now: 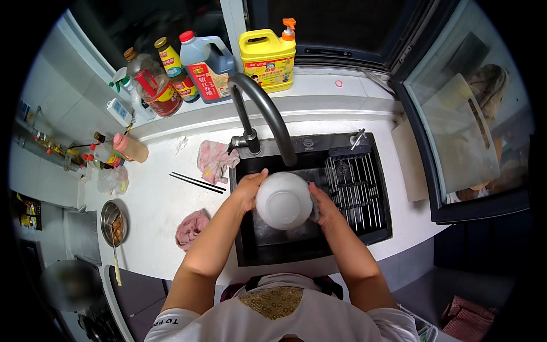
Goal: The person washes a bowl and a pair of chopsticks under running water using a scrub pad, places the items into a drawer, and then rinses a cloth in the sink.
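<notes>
Over the black sink (pixel 268 253) I hold a white bowl (pixel 284 202), its base turned up toward me. My left hand (pixel 250 189) grips the bowl's left side, fingers at the rim. On the opposite side my right hand (pixel 323 206) closes round the bowl's edge. A greyish scrubber-like piece (pixel 314 211) shows between the right hand and the bowl; its exact kind is unclear. The dark curved faucet (pixel 268 111) arches above, its spout end just beyond the bowl. No water stream is visible.
A metal drying rack (pixel 356 191) spans the sink's right side. Left on the white counter lie two black chopsticks (pixel 198 182), a pink-white cloth (pixel 218 161), a pink rag (pixel 192 229) and a metal pan of food (pixel 115 225). Bottles and a yellow jug (pixel 268 60) line the sill; an open window (pixel 424 154) stands right.
</notes>
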Available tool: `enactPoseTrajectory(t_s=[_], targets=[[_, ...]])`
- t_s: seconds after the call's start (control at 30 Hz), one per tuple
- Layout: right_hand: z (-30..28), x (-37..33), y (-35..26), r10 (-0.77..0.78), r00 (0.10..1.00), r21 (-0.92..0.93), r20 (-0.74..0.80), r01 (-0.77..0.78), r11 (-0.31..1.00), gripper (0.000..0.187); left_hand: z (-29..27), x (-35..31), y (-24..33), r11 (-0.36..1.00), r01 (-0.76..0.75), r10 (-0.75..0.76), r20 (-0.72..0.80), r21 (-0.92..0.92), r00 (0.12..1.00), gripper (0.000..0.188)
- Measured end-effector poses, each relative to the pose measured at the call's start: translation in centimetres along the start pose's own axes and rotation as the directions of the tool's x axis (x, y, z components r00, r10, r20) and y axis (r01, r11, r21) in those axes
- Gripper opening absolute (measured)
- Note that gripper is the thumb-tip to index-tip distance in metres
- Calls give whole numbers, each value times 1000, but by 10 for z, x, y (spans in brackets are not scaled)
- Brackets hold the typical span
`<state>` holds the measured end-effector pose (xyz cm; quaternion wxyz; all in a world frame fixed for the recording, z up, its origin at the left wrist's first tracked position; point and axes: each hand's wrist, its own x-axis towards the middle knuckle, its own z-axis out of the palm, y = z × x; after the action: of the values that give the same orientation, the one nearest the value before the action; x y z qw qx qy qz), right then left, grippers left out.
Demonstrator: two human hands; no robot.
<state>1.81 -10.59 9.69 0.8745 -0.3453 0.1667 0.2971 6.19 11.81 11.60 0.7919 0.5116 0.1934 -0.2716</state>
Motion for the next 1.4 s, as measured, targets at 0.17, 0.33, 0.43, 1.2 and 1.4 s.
enactPoseTrajectory(t_s=[0.17, 0.33, 0.43, 1.2, 1.4], targets=[[34, 8, 5, -155, 965, -66, -213, 144, 987, 39, -55, 69, 20, 747, -459, 605, -207, 481, 769, 23], [42, 20, 7, -255, 920, -260, -298, 178, 949, 32, -66, 71, 44, 831, -368, 533, -409, 417, 741, 22], [44, 22, 11, -271, 915, -384, -298, 145, 912, 31, -75, 71, 37, 870, -334, 468, -393, 362, 792, 30], [-41, -7, 25, 2, 736, -413, 677, 382, -827, 33, -11, 3, -50, 908, 374, -394, 80, 189, 915, 51], [38, -12, 78, -241, 964, -991, 115, 95, -92, 30, 15, -10, -86, 991, 88, -113, -293, -98, 949, 46]])
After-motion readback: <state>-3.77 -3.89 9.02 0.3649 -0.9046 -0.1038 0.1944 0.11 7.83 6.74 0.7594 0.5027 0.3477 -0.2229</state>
